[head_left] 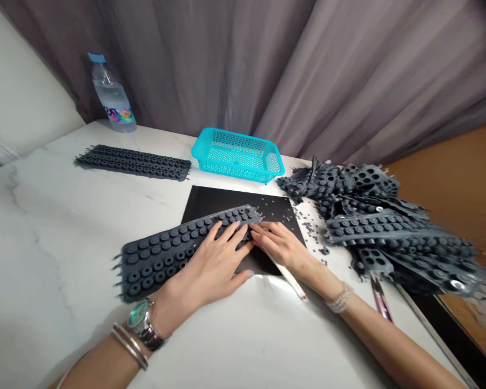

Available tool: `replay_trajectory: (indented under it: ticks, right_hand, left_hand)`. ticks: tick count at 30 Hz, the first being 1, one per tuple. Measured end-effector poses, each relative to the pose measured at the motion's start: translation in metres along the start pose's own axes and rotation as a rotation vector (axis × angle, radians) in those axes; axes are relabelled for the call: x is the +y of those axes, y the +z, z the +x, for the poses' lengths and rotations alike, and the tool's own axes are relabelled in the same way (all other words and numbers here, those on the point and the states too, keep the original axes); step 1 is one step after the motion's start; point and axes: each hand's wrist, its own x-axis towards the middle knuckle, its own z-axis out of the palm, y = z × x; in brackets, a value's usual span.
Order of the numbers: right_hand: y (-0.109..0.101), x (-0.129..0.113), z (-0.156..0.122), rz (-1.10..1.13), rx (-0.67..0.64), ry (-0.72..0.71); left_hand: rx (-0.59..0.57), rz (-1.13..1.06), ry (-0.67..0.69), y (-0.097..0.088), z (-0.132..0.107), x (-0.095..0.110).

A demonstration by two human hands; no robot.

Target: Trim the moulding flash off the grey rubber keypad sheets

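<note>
My left hand (213, 258) lies flat with spread fingers on a grey perforated rubber sheet (157, 262), which has rows of round raised buttons. My right hand (277, 246) sits at the sheet's far end, its fingertips on the rubber. A white stick-like tool with a red tip (289, 280) runs out from under that palm, and its upper end is hidden. The sheet lies partly on a black mat (277, 208) scattered with small grey rubber bits.
A large tangled heap of grey rubber sheets (389, 232) lies to the right. Beyond stand a turquoise plastic basket (237, 156), a flat grey rubber sheet (133, 162) and a water bottle (111, 94). Pink-handled scissors (380, 300) lie on the white marble table (65, 227).
</note>
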Motion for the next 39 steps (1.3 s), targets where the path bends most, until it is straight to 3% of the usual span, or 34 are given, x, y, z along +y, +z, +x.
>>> replay_trajectory:
  ticks: [4, 7, 11, 13, 15, 20, 24, 30, 39]
  right_hand:
    - [-0.001, -0.002, 0.007, 0.007, -0.004, -0.002]
    - [0.008, 0.000, 0.005, 0.100, 0.125, 0.065]
    - [0.012, 0.011, -0.006, 0.206, 0.396, 0.463]
    - [0.007, 0.019, -0.014, 0.210, 0.440, 0.651]
    - [0.000, 0.025, -0.022, 0.185, 0.409, 0.695]
    - [-0.006, 0.022, -0.023, 0.191, 0.270, 0.398]
    - [-0.001, 0.013, -0.014, 0.225, 0.232, 0.216]
    - [-0.002, 0.013, -0.011, 0.198, 0.234, 0.181]
    - [0.003, 0.015, -0.013, 0.137, 0.205, 0.107]
  left_hand:
    - [-0.017, -0.011, -0.002, 0.000, 0.000, -0.001]
    - [-0.012, -0.014, 0.000, 0.000, 0.000, -0.001]
    - [-0.011, -0.017, -0.004, 0.000, 0.000, -0.001]
    - [-0.019, -0.017, -0.007, 0.001, 0.000, -0.001]
    - [-0.025, -0.012, -0.004, 0.001, 0.000, -0.002]
    - [0.012, 0.021, 0.016, 0.003, 0.000, -0.001]
    - [0.056, 0.039, 0.011, 0.004, 0.006, 0.003]
    - [0.067, 0.038, -0.043, 0.012, 0.018, 0.005]
    - [0.074, 0.002, -0.018, 0.014, 0.022, 0.002]
